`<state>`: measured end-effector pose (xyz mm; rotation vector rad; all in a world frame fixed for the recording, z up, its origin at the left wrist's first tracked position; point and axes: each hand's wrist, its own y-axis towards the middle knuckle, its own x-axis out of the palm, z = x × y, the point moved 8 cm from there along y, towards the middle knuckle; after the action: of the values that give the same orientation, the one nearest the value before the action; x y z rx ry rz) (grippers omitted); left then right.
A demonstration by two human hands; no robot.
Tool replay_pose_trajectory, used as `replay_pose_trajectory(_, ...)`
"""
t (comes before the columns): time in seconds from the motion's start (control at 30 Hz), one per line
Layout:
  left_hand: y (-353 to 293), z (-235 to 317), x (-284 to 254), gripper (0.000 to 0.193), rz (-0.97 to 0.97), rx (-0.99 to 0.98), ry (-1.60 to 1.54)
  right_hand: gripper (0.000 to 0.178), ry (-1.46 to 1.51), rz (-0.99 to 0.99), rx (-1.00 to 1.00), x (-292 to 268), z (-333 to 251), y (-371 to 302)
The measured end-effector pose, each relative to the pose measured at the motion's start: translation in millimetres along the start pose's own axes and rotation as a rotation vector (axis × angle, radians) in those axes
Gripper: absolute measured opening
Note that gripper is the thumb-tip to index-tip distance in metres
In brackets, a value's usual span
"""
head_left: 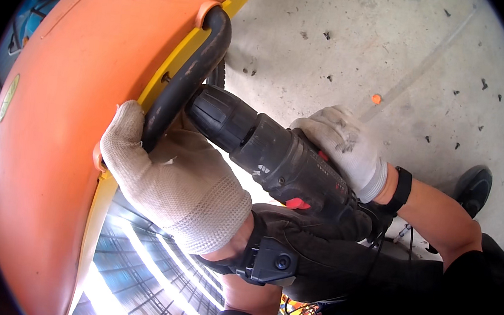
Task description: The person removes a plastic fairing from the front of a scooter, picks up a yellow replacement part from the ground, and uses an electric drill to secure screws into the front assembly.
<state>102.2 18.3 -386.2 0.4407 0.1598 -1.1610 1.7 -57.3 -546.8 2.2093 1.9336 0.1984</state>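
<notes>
A large, smooth orange plastic shell (63,117) with a yellow edge strip (170,66) fills the left side. Along that strip runs a black curved tubular handle (181,79), its upper end in an orange collar. My left hand (172,177), in a pale knit glove, is closed round the lower part of this handle, thumb on the near side; its other fingers are mostly hidden. My right hand (343,144), gloved too, grips a black power drill (287,160) with red buttons. The drill's chuck points up-left at the handle; whether it touches is unclear, and its tip is hidden.
Grey concrete floor (405,45) spreads across the upper right, scattered with dark scraps and a small orange piece (376,99). A dark shoe (474,188) stands at right. Part of a black treaded tyre (219,75) shows behind the handle. Dark cables (411,240) hang near my lap.
</notes>
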Motion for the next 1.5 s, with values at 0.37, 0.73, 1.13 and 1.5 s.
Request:
replay_pose_trajectory(0.37, -1, 1, 1, 0.034, -0.014, 0.013, 0.036, 0.036, -0.214, 0.062, 0.019, -1, -7, 1)
replay_pose_trajectory(0.73, 1, 0, 3, 0.035, -0.030, 0.006, 0.006, 0.038, -0.349, 0.069, -0.109, -9, 7, 4)
replay_pose_trajectory(1.13, -1, -2, 5, 0.034, -0.003, 0.003, -0.066, 0.038, -0.389, 0.020, -0.200, -25, 8, 12)
replay_pose_trajectory(1.5, -2, -2, 2, 0.030, -0.006, -0.004, -0.050, 0.042, -0.404, 0.039, -0.158, -10, 18, 12)
